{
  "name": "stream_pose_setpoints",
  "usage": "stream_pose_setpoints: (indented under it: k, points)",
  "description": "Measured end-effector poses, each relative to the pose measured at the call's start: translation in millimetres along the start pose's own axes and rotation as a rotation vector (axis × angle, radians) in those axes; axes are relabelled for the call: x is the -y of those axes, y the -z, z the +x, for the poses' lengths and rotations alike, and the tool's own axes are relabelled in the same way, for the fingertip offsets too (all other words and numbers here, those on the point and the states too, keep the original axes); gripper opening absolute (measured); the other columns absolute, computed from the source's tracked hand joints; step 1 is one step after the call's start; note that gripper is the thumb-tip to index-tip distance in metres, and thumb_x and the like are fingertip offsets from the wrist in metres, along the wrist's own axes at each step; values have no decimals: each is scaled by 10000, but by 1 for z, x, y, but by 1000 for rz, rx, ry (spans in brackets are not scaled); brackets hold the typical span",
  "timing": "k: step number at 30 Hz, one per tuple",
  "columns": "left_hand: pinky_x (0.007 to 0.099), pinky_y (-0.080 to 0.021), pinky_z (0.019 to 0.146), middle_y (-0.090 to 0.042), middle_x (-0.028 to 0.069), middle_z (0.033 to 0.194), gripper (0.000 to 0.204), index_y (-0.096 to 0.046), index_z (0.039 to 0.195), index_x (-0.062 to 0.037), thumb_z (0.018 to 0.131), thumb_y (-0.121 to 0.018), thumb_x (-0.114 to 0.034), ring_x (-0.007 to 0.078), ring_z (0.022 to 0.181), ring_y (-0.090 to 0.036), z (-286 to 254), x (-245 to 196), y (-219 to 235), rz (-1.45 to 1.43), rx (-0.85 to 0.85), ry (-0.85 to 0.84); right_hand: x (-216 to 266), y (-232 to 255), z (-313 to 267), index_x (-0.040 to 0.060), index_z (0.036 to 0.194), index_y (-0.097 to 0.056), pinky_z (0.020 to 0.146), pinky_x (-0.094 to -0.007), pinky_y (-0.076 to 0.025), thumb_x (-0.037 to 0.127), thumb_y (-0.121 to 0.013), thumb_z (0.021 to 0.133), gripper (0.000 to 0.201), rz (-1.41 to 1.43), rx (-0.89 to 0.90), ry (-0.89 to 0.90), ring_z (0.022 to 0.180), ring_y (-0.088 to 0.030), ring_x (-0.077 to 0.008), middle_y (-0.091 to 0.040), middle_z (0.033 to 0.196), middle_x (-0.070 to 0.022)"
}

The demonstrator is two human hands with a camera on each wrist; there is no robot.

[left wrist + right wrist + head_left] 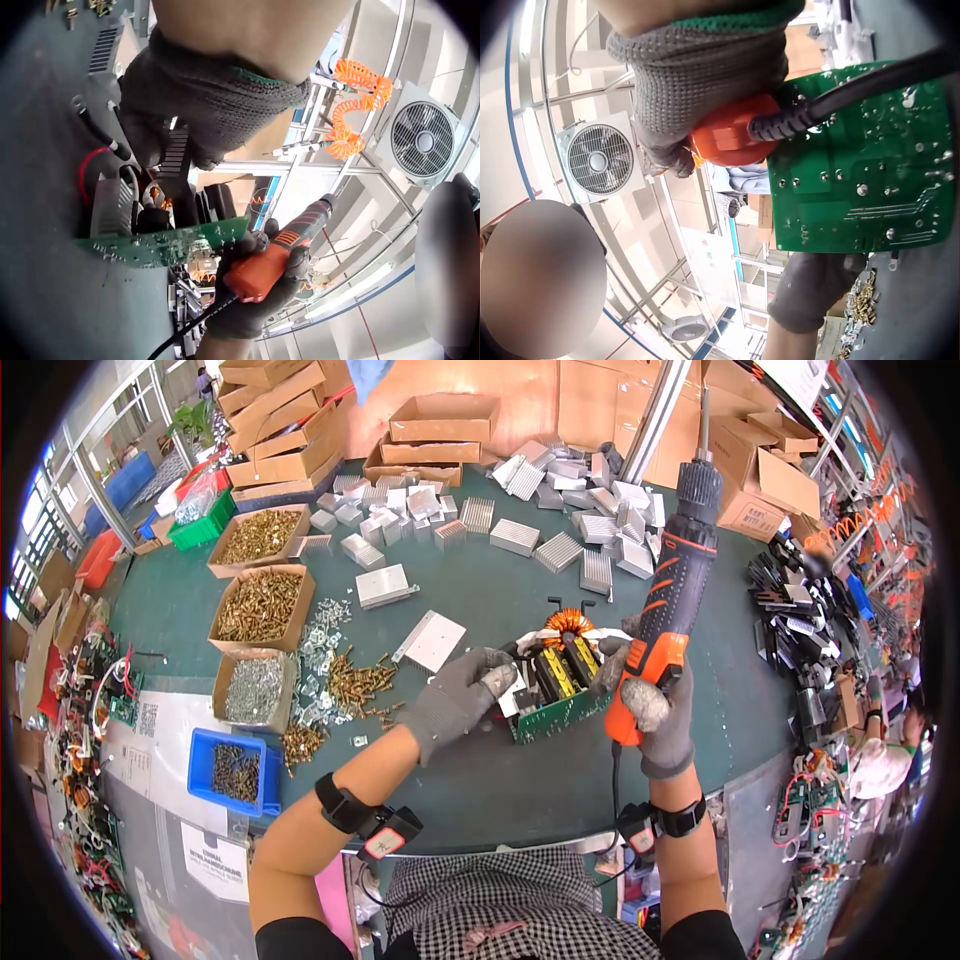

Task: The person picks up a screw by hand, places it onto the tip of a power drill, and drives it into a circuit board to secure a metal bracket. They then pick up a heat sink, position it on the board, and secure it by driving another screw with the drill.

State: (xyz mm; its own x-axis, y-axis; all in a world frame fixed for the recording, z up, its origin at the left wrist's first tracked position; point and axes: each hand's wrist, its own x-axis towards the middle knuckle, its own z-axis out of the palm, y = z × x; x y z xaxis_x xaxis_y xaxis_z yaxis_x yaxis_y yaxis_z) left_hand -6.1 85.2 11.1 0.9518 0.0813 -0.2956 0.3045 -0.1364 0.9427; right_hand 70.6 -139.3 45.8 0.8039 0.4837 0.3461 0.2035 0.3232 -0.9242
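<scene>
My gloved left hand [452, 702] grips the left end of a green circuit board [562, 720], thumb and fingers at a heat sink there. The board stands tilted on the table, carrying black and yellow parts and a copper-wound coil [570, 623]. In the right wrist view its soldered underside [855, 202] faces the camera. My gloved right hand [668, 725] holds an orange and black electric screwdriver [680, 575] by the handle, its bit pointing up and away from the board. Some right fingers are right at the board's right end. A flat silver heat sink [434, 640] lies beside my left hand.
Many silver heat sinks [515, 537] are spread at the back. Boxes of brass screws [262, 607] and a blue bin [235, 805] line the left, with loose screws [355, 682] near them. Black parts [790, 620] are piled right. The screwdriver's cord [616, 790] hangs down toward the table's front edge.
</scene>
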Motion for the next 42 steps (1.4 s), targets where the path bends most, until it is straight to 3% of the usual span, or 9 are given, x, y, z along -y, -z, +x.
stream_pose_setpoints:
  k: [8,13,24,29,31,32,33,36,42]
  points:
    - [277,-551,744,-590,50,1007,412,-472,1251,-49,987,-452,-365,115,849,-607,-11,8,-14,-346,109,-29,-4,-14,7,-15,1262,-411,685,-332,-499,49,-621,831,483,-104,-67,22,747,-560,-165,-569,842,-82]
    - [281,-527,771,-580,29,1068,381,-499,1233,-74,987,-451,-360,119,913,-596,-13,7,-3,-467,183,-26,-3,-26,17,12,1135,-492,670,-256,-491,127,-769,764,477,-77,-85,-20,769,-553,-95,-594,920,-34]
    - [219,-496,676,-609,34,1088,452,-494,1289,-90,996,-374,-413,85,851,-587,-6,17,-6,-291,140,-10,-11,-25,25,18,1074,-510,686,-325,-493,332,-822,675,596,-356,-124,53,738,-549,-173,-569,858,-81]
    - [223,-503,683,-625,41,1074,467,-504,1281,-74,992,-384,-421,97,857,-598,-3,24,-13,-424,133,-51,28,-14,-29,7,1115,-504,729,-341,-500,329,-849,636,673,-399,-162,30,835,-623,-200,-620,885,-102]
    - [225,-506,679,-629,35,1063,470,-510,1274,-71,986,-402,-425,98,855,-600,-4,27,-14,-342,109,-98,69,-12,-72,-2,1156,-481,693,-317,-507,277,-863,625,711,-243,-121,-246,778,-623,-168,-620,881,-87]
    - [227,-508,674,-628,27,1058,468,-516,1268,-74,978,-422,-429,98,853,-600,-3,24,-13,-397,128,-74,66,-5,-93,-13,1175,-466,624,-279,-503,208,-868,616,723,-305,-104,-87,693,-610,-125,-618,847,-65]
    - [230,-510,669,-628,19,1053,467,-522,1261,-76,971,-442,-433,97,852,-600,-3,22,-12,-452,146,-48,72,3,-120,-8,1165,-471,572,-255,-490,177,-864,617,699,-132,-61,-262,630,-589,-103,-610,803,-47]
    - [235,-510,660,-625,17,1042,458,-521,1268,-81,967,-456,-421,94,848,-595,1,23,-13,-450,82,0,90,20,-171,-40,1167,-452,551,-231,-468,205,-860,627,720,41,19,-673,618,-563,-80,-595,766,-22]
    - [230,-502,650,-618,20,994,380,-547,1200,-85,963,-483,-375,98,831,-583,-1,28,-14,-443,50,-58,61,34,-218,-24,1206,-463,620,-260,-473,262,-855,647,741,84,137,-977,688,-526,-84,-554,807,-9]
